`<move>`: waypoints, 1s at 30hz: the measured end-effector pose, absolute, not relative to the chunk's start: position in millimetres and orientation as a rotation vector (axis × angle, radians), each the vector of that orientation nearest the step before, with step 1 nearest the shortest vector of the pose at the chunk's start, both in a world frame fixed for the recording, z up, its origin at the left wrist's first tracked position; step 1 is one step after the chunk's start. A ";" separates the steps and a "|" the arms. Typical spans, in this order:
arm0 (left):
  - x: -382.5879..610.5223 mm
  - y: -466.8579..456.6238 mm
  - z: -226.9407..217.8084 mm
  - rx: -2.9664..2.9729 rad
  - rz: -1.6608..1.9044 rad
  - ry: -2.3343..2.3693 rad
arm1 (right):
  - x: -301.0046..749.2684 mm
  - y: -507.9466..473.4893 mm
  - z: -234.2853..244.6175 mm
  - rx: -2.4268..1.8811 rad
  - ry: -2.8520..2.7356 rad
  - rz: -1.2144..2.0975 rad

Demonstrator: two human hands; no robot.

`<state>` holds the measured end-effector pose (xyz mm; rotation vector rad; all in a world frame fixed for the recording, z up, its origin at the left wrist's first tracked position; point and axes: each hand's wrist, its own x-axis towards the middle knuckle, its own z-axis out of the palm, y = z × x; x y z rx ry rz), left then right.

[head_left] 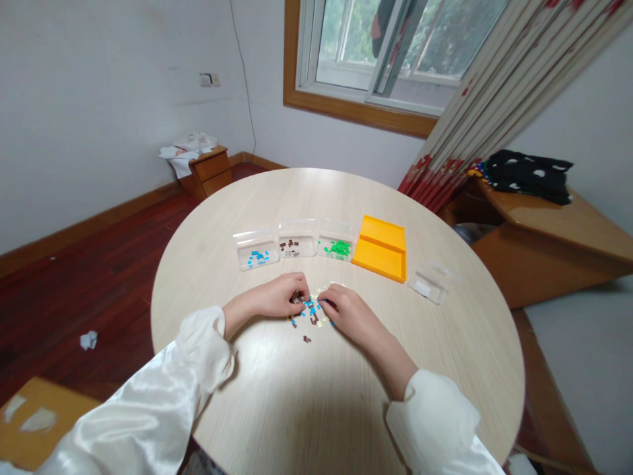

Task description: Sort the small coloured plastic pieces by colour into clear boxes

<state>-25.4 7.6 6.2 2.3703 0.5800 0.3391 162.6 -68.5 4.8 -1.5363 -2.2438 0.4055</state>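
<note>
A loose pile of small blue, brown and pale yellow pieces (312, 310) lies on the table in front of me. My left hand (284, 295) is over the left side of this pile, fingers curled and pressed together. From the right, my right hand (349, 310) reaches into the same pile with its thumb and fingers pinched. Whatever is between the fingertips of either hand is too small to make out. A few brown pieces (307, 339) lie apart, nearer to me.
Beyond the hands stand clear boxes with blue pieces (257, 257), brown pieces (289, 248) and green pieces (339, 249). To their right lie an open yellow case (380, 259) and another clear box (426, 288). They rest on a round wooden table (306, 409).
</note>
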 end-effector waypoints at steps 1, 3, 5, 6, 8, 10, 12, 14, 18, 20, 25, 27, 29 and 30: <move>-25.3 7.4 6.4 2.371 0.337 0.580 | 162.4 -68.6 5.1 -1.535 -2.246 0.397; -25.2 7.0 7.2 2.372 0.335 0.578 | 162.2 -68.7 5.3 -1.526 -2.248 0.383; -25.1 6.7 8.4 2.371 0.334 0.581 | 162.2 -68.9 4.9 -1.516 -2.250 0.380; -25.1 6.6 8.9 2.371 0.333 0.580 | 162.3 -69.0 4.7 -1.514 -2.251 0.380; -25.0 6.5 9.7 2.369 0.336 0.568 | 162.3 -69.2 4.3 -1.513 -2.255 0.375; -24.8 6.5 9.8 2.369 0.339 0.545 | 162.2 -69.4 4.2 -1.515 -2.261 0.361; -24.6 6.5 9.5 2.368 0.343 0.531 | 162.1 -69.4 4.3 -1.520 -2.267 0.349; -24.4 6.3 9.4 2.368 0.346 0.530 | 162.0 -69.3 4.4 -1.525 -2.272 0.347; -24.9 6.0 11.4 2.352 0.374 0.544 | 162.2 -69.5 4.8 -1.537 -2.272 0.359; -26.1 6.7 12.5 2.337 0.401 0.564 | 162.2 -69.8 5.3 -1.541 -2.273 0.359; -30.4 10.4 10.6 2.324 0.411 0.584 | 161.6 -70.0 6.8 -1.537 -2.283 0.341; -31.6 11.7 8.7 2.335 0.392 0.573 | 161.3 -69.9 7.2 -1.539 -2.281 0.341; -32.1 12.8 7.0 2.346 0.377 0.567 | 161.2 -69.8 7.3 -1.544 -2.278 0.350; -32.1 13.2 6.4 2.349 0.371 0.567 | 161.2 -69.8 7.2 -1.548 -2.277 0.353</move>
